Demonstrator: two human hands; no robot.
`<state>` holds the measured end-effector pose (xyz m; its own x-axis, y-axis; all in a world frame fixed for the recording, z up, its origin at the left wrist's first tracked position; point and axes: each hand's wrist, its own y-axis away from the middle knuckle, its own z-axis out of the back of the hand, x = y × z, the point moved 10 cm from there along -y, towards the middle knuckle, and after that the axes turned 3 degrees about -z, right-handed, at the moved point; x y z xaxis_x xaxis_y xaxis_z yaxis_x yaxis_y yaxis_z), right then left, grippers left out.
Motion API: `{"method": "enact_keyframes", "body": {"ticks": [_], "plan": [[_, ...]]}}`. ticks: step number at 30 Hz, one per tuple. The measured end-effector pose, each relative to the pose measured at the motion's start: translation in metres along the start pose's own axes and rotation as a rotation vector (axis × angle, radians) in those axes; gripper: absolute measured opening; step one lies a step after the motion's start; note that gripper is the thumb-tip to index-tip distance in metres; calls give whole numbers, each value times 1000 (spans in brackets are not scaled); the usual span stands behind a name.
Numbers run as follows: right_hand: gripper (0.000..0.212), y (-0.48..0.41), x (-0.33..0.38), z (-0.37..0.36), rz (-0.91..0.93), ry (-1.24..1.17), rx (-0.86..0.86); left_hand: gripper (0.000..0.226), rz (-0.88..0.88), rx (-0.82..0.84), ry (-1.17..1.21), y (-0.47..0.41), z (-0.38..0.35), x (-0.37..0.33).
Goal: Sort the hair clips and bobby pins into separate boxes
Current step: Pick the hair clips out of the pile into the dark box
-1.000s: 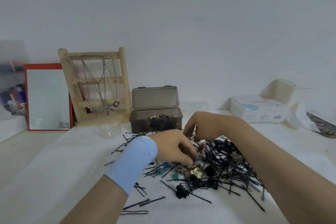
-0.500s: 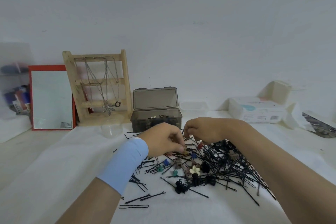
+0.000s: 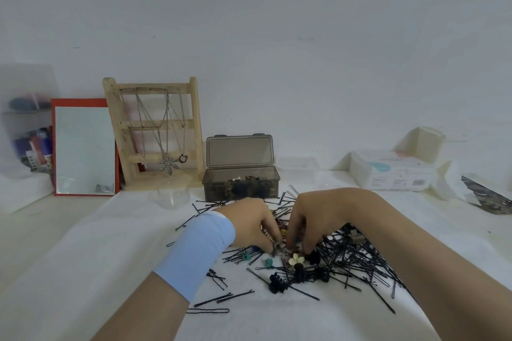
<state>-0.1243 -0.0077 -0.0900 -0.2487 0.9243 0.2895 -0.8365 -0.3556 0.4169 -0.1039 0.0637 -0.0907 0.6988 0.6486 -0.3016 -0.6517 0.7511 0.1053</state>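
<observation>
Hands: half a second ago both hovered higher, close to the box (image 3: pixel 241 184). They have now dropped back into the pile in front of it, fingertips nearly meeting. That reads as a fresh pick beginning, and most of the pile is still unsorted.
Mirror (image 3: pixel 84 147): far left of the box; flat glass in a red frame, leaning back.
Rack (image 3: pixel 195 119): just left of the box; pale bare wood, ladder-shaped, hung with thin metal chains (image 3: pixel 167 124).
Box: smoky translucent plastic, rectangular, hinged lid upright; some clips already lie inside.
Left hand (image 3: pixel 250 223): in front of the box, with a light-blue band (image 3: pixel 199 246) on the wrist. The fingers are curled and the tips seem to pinch a small brown clip (image 3: pixel 274 249), though blur obscures the grasp.
Clips (image 3: pixel 296 259): in front of the box among the pins; chunky moulded plastic, including a cream flower, teal ones and black claws.
Clear box (image 3: pixel 297 166): right of the box and further back; low, frosted plastic.
Right hand (image 3: pixel 313 216): front-right of the box; fingers curled down into the pins. I cannot tell whether they grasp anything.
Pins (image 3: pixel 354 263): front-right of the box, a tangled heap on white cloth (image 3: pixel 124 243); thin glossy black wire, hairpin-bent.
</observation>
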Motion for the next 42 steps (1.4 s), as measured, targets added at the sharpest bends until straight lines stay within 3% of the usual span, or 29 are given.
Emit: {"method": "enact_keyframes", "body": {"ticks": [4, 10, 15, 24, 29, 32, 35, 42], "plan": [[10, 3, -3, 6, 20, -52, -25, 17, 11, -43, 63, 4, 11, 6], [7, 6, -13, 39, 5, -76, -220, 10, 65, -206, 103, 3, 57, 31], [4, -6, -15, 56, 21, -155, -332, 11, 69, -218, 148, -8, 71, 42], [4, -28, -13, 85, 63, -276, -521, 12, 212, -600, 178, -19, 104, 104], [2, -46, -19, 99, 23, -343, -632, 28, 198, -487, 178, -24, 95, 115], [4, -56, -21, 109, -1, -416, -711, 28, 92, -494, 355, -19, 99, 105], [7, -67, -20, 116, -20, -469, -749, 29, 93, -440, 416, -19, 96, 106], [10, -94, -7, 122, -44, -425, -744, 17, 124, -550, 337, -15, 101, 126]]}}
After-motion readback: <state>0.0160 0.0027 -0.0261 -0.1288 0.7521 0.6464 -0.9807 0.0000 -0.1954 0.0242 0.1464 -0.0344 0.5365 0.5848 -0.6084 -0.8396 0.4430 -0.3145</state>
